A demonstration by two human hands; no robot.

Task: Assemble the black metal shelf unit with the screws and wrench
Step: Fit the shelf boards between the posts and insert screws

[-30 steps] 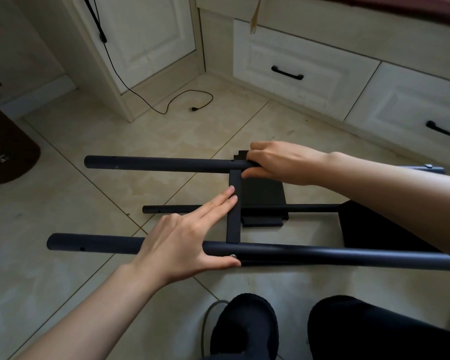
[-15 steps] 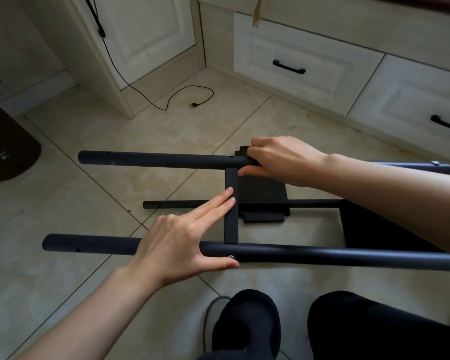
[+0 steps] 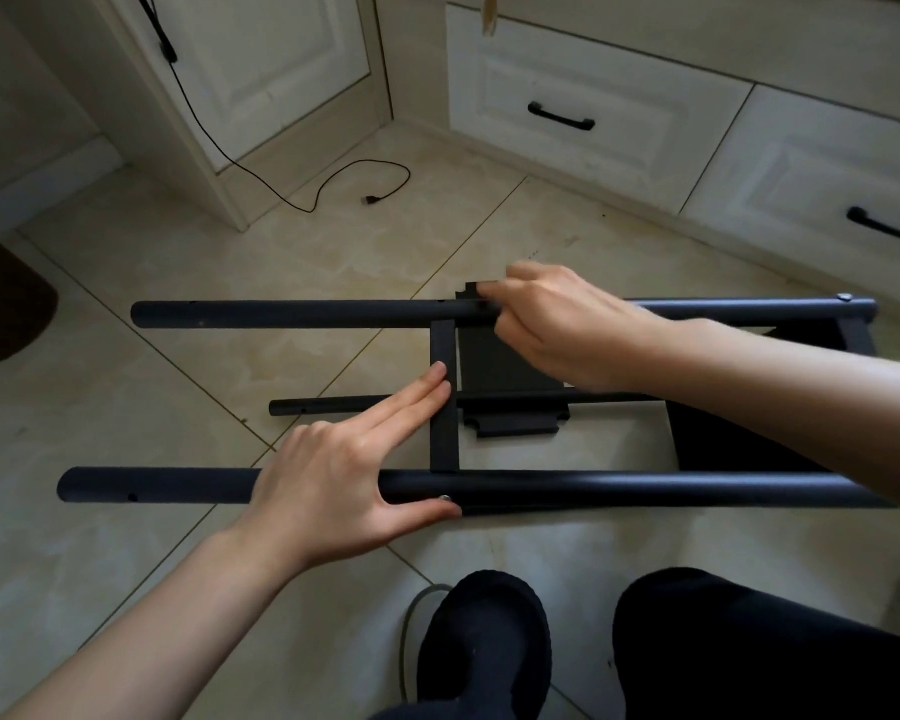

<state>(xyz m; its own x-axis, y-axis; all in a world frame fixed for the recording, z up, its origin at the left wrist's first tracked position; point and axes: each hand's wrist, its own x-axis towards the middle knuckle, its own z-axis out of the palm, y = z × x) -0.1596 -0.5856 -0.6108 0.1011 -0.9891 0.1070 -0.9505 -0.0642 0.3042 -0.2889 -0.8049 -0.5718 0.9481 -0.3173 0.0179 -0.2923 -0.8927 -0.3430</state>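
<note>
Shelf unit: the black metal frame lies on its side over the tiled floor, its tubes running left to right.
Near tube: a thick black tube crosses the picture, with a small screw head showing on its near side.
Far tube: a second thick tube runs parallel, farther away; a screw sits at its right end.
Crossbar: a flat black bar stands between the two thick tubes, meeting both.
Thin tube: a slimmer black tube lies lower, between the thick ones.
Panel: a black plate lies under the frame, just right of the crossbar.
Left hand: the left hand rests over the near tube, straight fingers touching the crossbar, thumb lying beside the screw head.
Right hand: the right hand has its fingers curled round the far tube at the crossbar joint.
Surroundings: white drawers with black handles stand far right; a black cable trails on the floor.
</note>
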